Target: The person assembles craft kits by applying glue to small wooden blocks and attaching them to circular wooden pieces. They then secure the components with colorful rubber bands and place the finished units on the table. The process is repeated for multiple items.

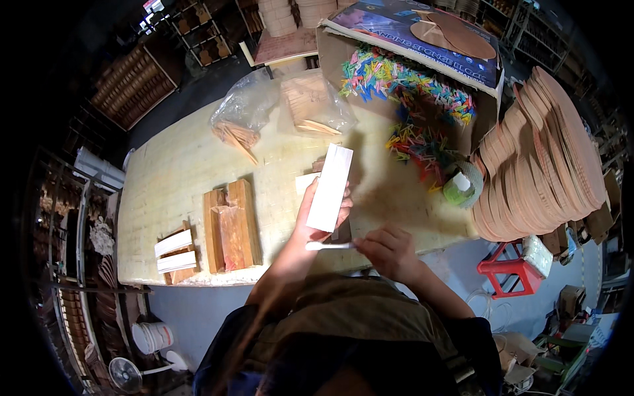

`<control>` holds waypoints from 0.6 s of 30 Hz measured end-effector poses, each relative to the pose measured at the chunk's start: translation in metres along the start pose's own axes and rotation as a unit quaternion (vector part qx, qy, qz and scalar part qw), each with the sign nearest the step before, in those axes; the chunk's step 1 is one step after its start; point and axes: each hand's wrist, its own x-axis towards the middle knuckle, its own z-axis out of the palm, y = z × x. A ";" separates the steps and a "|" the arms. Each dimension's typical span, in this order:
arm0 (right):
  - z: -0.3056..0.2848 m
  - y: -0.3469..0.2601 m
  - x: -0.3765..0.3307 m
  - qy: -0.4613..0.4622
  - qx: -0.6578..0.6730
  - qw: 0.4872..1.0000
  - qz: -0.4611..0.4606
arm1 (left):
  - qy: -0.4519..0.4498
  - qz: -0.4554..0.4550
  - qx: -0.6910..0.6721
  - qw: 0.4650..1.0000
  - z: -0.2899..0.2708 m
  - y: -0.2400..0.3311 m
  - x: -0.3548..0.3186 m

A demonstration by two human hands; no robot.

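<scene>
In my left hand (pixel 309 214) is a long flat white piece (pixel 330 188), tilted upright, with the fingers wrapped behind it. Fine lines run near its upper end. My right hand (pixel 391 252) pinches a slim white stick with a thicker end, like a toothbrush (pixel 330 246). That thicker end lies just below the white piece's lower edge; whether they touch, I cannot tell. Behind my left hand are a partly hidden pale piece (pixel 306 181) and a dark brown block (pixel 342 232) on the table.
On the table (pixel 165 152) stand a grooved wooden block (pixel 231 228) and a small wooden holder with white strips (pixel 177 254). Farther back are plastic bags of thin wood pieces (pixel 310 105), a carton of colourful clips (pixel 409 82), a green-topped container (pixel 459 188) and stacked curved wooden boards (pixel 538 158).
</scene>
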 end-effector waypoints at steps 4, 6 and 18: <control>0.002 0.010 0.007 0.063 -0.044 0.992 0.095 | 0.018 0.017 0.040 0.999 0.002 -0.007 0.000; 0.003 0.006 0.006 0.031 -0.031 0.999 0.028 | 0.003 0.020 0.054 0.998 0.004 -0.008 0.001; -0.006 0.009 -0.012 0.027 0.006 0.998 0.058 | -0.028 0.026 -0.011 0.999 0.001 0.008 -0.005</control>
